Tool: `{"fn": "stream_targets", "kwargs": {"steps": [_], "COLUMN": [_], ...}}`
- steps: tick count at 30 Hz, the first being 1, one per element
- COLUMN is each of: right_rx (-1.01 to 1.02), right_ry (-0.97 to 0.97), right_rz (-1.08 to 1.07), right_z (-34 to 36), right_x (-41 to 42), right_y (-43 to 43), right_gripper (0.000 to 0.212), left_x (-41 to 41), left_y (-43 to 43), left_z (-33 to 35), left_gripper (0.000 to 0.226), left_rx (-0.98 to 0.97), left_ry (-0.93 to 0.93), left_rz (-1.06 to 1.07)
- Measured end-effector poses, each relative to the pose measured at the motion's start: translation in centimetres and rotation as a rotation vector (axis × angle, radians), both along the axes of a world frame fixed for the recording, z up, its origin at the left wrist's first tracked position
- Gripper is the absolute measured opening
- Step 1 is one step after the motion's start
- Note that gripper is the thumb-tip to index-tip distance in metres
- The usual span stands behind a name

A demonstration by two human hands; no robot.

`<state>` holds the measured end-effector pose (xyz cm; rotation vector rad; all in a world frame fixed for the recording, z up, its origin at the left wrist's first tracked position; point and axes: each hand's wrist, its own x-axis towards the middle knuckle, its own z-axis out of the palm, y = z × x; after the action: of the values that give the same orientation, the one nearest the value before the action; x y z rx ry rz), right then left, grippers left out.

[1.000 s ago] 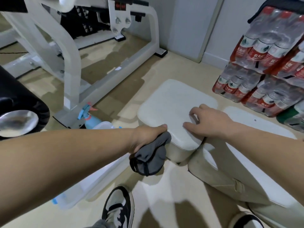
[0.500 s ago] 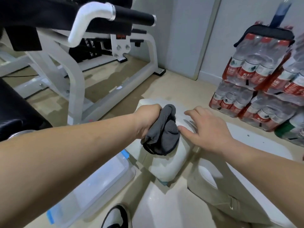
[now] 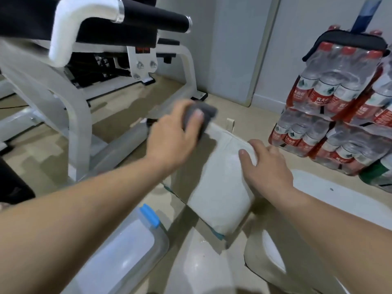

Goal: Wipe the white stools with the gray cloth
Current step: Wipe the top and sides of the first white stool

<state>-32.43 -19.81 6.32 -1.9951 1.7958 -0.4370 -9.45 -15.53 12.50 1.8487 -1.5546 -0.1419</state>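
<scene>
A white stool [image 3: 220,187] lies tipped on its side in the middle of the floor, its underside turned up and away. My left hand [image 3: 176,134] grips the gray cloth [image 3: 203,115] and presses it against the stool's far upper edge. My right hand [image 3: 267,166] grips the stool's right edge, thumb on the white face and fingers curled over the rim. A second white stool [image 3: 339,204] stands upright at the right, under my right forearm.
A white exercise machine frame [image 3: 78,115] with black padding stands at the left. Shrink-wrapped packs of water bottles [image 3: 331,98] are stacked at the right by the wall. A clear plastic box with a blue clip [image 3: 131,245] sits on the floor near my left forearm.
The stool has been tipped further over. My left hand has carried the cloth from the stool's near side up to its far edge. My right hand moved onto the right rim.
</scene>
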Motion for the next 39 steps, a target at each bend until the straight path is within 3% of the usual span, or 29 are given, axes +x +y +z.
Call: {"fn": "stream_targets", "kwargs": {"steps": [2, 4, 8, 15, 19, 22, 24, 26, 28, 32, 36, 38, 39], "right_rx": [0.001, -0.008, -0.004, 0.026, 0.022, 0.024, 0.025, 0.027, 0.028, 0.027, 0.051, 0.036, 0.031], "right_ry": [-0.043, -0.065, -0.153, -0.213, -0.275, -0.284, -0.288, -0.295, -0.289, -0.283, -0.304, -0.301, -0.308], "right_rz": [-0.040, -0.053, -0.070, -0.097, -0.088, -0.041, -0.044, -0.052, -0.044, -0.039, 0.026, 0.048, 0.042], "right_z": [-0.5, -1.2, -1.7, -1.7, -1.9, -2.0, -1.9, -1.8, -1.9, -2.0, -2.0, -2.1, -2.0], "right_x": [0.1, -0.4, -0.7, -1.0, -1.9, -1.7, -1.0, -0.9, -1.0, -1.5, -1.4, -0.8, -0.6], "right_y": [-0.3, -0.7, -1.1, -1.6, -1.8, -1.8, -1.5, -1.5, -1.5, -2.0, -2.3, -2.2, -2.1], "right_gripper": [0.044, 0.044, 0.043, 0.043, 0.041, 0.042, 0.042, 0.043, 0.043, 0.044, 0.043, 0.041, 0.040], "left_x": [-2.3, -3.6, -1.8, -5.8, -7.8, -3.2, -0.3, 1.0, -0.2, -6.1, -5.4, -3.6, -2.8], "left_y": [0.3, 0.2, -1.5, -1.6, 1.7, 0.6, -0.4, -1.3, -1.0, 3.2, 5.1, 4.5, 3.8], "left_z": [-4.8, -8.3, -8.7, -8.4, -9.1, -9.7, -9.3, -9.2, -8.8, -9.7, -10.7, -10.1, -9.2], "left_gripper": [0.062, 0.067, 0.060, 0.048, 0.050, 0.052, 0.049, 0.047, 0.046, 0.043, 0.044, 0.044, 0.044], "left_rx": [0.316, 0.488, 0.306, 0.332, 0.171, 0.122, 0.185, 0.305, 0.366, 0.170, 0.037, 0.037, 0.055], "left_ry": [-0.236, -0.372, -0.467, -0.303, -0.387, -0.400, -0.369, -0.209, -0.068, -0.309, -0.595, -0.535, -0.456], "left_rz": [-0.282, -0.343, -0.237, 0.076, -0.225, -0.430, -0.237, 0.099, 0.226, -0.203, -0.724, -0.753, -0.657]}}
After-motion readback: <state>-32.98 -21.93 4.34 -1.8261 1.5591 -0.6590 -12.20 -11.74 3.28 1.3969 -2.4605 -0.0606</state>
